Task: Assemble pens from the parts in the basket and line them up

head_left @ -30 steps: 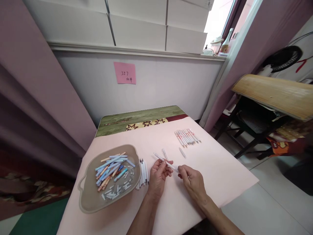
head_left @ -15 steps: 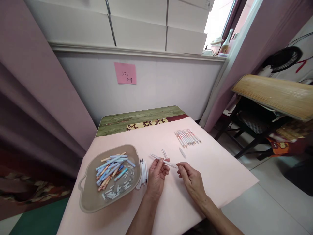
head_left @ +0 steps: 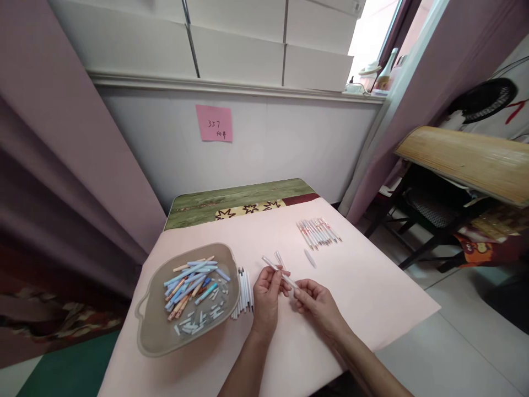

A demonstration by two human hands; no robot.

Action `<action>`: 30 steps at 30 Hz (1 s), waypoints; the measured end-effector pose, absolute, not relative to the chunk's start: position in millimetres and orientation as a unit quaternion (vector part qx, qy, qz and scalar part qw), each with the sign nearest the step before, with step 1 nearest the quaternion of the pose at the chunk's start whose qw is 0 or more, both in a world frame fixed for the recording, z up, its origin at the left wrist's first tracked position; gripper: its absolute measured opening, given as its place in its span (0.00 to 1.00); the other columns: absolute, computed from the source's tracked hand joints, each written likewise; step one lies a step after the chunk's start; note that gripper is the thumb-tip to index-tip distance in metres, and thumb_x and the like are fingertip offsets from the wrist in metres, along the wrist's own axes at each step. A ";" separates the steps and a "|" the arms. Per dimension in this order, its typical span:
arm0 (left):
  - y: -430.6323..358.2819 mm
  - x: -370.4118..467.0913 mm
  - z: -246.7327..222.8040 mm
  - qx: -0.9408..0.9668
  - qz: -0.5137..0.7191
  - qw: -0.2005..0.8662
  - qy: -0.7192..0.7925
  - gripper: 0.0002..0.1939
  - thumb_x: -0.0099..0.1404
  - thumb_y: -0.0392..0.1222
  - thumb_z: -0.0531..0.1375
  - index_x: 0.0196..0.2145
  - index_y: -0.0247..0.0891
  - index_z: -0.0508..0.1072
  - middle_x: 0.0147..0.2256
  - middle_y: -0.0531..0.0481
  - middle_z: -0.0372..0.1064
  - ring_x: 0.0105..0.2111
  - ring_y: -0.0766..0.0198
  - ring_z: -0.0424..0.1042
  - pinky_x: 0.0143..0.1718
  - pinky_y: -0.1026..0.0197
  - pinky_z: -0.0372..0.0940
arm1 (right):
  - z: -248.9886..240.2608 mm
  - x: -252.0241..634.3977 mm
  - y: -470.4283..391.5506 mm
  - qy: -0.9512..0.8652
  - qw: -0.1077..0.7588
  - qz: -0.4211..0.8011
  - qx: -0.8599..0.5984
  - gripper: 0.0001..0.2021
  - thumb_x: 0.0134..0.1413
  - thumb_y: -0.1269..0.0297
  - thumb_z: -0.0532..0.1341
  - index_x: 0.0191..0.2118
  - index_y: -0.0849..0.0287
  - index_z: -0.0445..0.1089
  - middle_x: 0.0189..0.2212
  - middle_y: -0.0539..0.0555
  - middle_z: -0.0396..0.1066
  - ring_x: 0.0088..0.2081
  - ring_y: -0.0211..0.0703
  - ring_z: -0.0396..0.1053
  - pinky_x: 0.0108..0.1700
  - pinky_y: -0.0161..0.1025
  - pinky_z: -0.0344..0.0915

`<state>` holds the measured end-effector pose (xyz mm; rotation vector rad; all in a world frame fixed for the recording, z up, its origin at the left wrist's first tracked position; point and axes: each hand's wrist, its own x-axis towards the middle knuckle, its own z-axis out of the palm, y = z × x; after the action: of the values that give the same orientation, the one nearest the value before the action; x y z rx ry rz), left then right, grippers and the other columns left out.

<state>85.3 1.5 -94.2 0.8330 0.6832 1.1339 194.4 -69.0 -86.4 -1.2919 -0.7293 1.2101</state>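
Note:
My left hand is closed around a slim white pen, thumb on top and the far end sticking out up and to the left. At the pen's near end, the thumb and fingers of my right hand pinch the tip. Whether a small part sits between those fingertips is hidden. Just beyond the left hand lies a clear tube-like piece on the pink table cover. A white tapered barrel piece rests alone to its right. Thin white refills with dark tips lie between the left hand and the basin.
On the left a grey-brown basin holds blue and orange pen barrels and small clear-white parts. Several white pens lie in a row at the back right. A wall with a pink note stands behind the table.
My right hand has moved left and now meets the pen's near end. The pen is tilted more steeply in my left hand. The view has shifted slightly.

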 end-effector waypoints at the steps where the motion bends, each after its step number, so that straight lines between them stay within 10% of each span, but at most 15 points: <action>1: 1.9 85.4 -95.3 0.366 0.505 0.721 0.304 0.11 0.57 0.43 0.64 0.35 0.36 0.72 0.33 0.47 0.75 0.21 0.71 0.67 0.22 0.67 0.61 | -85.1 194.4 -68.8 -0.319 0.572 0.508 -0.559 0.20 0.43 0.48 0.68 0.34 0.61 0.71 0.22 0.48 0.67 0.20 0.31 0.62 0.22 0.30 0.59; 13: 2.5 84.7 -96.9 0.235 0.463 0.807 0.279 0.10 0.55 0.39 0.66 0.33 0.33 0.71 0.31 0.49 0.73 0.23 0.74 0.66 0.24 0.70 0.60 | -85.6 195.0 -68.8 -0.304 0.487 0.539 -0.616 0.29 0.54 0.38 0.52 0.25 0.63 0.70 0.11 0.45 0.58 0.11 0.29 0.50 0.14 0.29 0.41; 20: 3.7 88.0 -104.7 0.203 0.496 0.796 0.281 0.10 0.54 0.37 0.68 0.31 0.33 0.71 0.29 0.52 0.70 0.23 0.75 0.65 0.25 0.71 0.61 | -85.5 197.5 -67.3 -0.373 0.556 0.364 -0.647 0.21 0.39 0.49 0.69 0.35 0.60 0.68 0.25 0.47 0.69 0.21 0.32 0.62 0.24 0.30 0.58; 25: 1.8 88.0 -102.2 0.200 0.483 0.806 0.277 0.11 0.53 0.38 0.68 0.32 0.32 0.72 0.30 0.50 0.71 0.24 0.74 0.66 0.26 0.71 0.62 | -90.1 196.8 -69.6 -0.305 0.497 0.496 -0.643 0.29 0.54 0.37 0.49 0.29 0.62 0.69 0.14 0.49 0.64 0.13 0.33 0.56 0.15 0.30 0.47; 30: 1.6 86.8 -104.0 0.203 0.491 0.801 0.275 0.11 0.53 0.37 0.68 0.32 0.32 0.72 0.30 0.49 0.72 0.24 0.73 0.66 0.25 0.71 0.61 | -90.7 198.7 -69.8 -0.334 0.563 0.430 -0.622 0.22 0.39 0.46 0.69 0.33 0.59 0.68 0.24 0.49 0.70 0.18 0.32 0.60 0.19 0.30 0.55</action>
<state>86.8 1.6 -104.0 0.4354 0.5904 1.0524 198.7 -69.8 -90.7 -1.4652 -0.7858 1.0117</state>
